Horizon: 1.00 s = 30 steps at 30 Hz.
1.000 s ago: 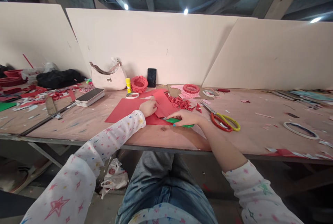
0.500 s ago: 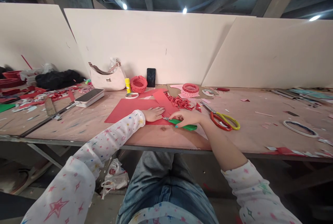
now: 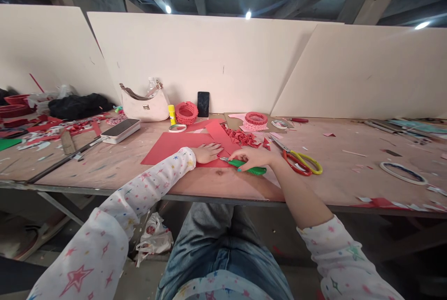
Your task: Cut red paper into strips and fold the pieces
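Observation:
My left hand (image 3: 208, 153) lies flat on a large sheet of red paper (image 3: 167, 145), fingers stretched out to the right. In my right hand (image 3: 254, 156) is a green utility knife (image 3: 256, 170), its tip pointing left, close to my left fingertips. A narrower red paper piece (image 3: 219, 133) lies slantwise over the sheet. Just beyond my right hand sits a heap of small folded red paper pieces (image 3: 244, 137). Scissors (image 3: 301, 161) with one red and one yellow handle rest open to the right of my right wrist.
Behind the paper stand a yellow glue stick (image 3: 171, 114), red paper rings (image 3: 186, 112) and a black phone (image 3: 203, 104). A pale handbag (image 3: 145, 104) and a white box-like case (image 3: 120, 131) are further left. A white tape roll (image 3: 402, 172) lies at right, near the table's front edge (image 3: 324, 207).
My right hand and the utility knife have shifted slightly to the right. The left hand stays flat on the red paper.

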### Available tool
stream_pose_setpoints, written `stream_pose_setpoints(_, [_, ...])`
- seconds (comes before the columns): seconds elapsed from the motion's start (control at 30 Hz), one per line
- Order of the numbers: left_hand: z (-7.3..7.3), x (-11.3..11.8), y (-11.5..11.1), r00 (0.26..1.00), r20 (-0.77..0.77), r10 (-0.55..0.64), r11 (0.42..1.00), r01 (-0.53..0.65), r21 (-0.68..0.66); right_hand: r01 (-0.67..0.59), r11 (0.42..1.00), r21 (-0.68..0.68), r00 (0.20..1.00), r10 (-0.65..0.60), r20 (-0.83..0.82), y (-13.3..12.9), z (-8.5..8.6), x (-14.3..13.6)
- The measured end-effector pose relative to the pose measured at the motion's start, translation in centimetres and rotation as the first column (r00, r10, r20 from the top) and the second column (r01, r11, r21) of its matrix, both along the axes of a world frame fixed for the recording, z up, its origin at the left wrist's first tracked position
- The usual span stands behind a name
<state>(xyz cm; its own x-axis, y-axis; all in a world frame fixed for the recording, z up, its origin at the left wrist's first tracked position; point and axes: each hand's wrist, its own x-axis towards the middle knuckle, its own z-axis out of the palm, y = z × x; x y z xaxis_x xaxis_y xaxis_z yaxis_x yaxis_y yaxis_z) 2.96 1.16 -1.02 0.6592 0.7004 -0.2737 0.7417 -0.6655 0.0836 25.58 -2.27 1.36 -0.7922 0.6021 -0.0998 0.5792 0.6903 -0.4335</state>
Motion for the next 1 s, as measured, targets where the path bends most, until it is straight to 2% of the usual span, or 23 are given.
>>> stream_pose_setpoints(0.23, [0.4,0.2,-0.3,1.0,-0.028,0.006,1.0,-0.006,-0.02,0.013,0.999,0.048,1.0,-0.013,0.015,0.3,-0.1,0.3])
stream_pose_setpoints(0.47, [0.4,0.0,0.0,1.0,-0.009,-0.005,0.999,0.005,-0.043,0.065,0.998,0.011,0.998,-0.065,-0.015,0.6,0.0,0.9])
stream_pose_setpoints(0.8, [-0.1,-2.2,1.9,0.975,0.183,-0.124,0.987,0.14,-0.078,0.053,0.998,-0.039,0.999,-0.053,-0.004,-0.2,0.6,0.2])
stream_pose_setpoints(0.9, [-0.1,-2.4,2.0,0.959,0.251,-0.135,0.99,0.143,-0.015,0.061,0.998,-0.014,0.998,-0.06,0.013,-0.3,0.6,0.0])
stream_pose_setpoints(1.0, [0.2,-2.3,2.1,0.943,0.316,-0.108,0.991,0.079,0.104,0.064,0.998,-0.019,0.998,-0.064,0.015,-0.3,0.7,0.0])
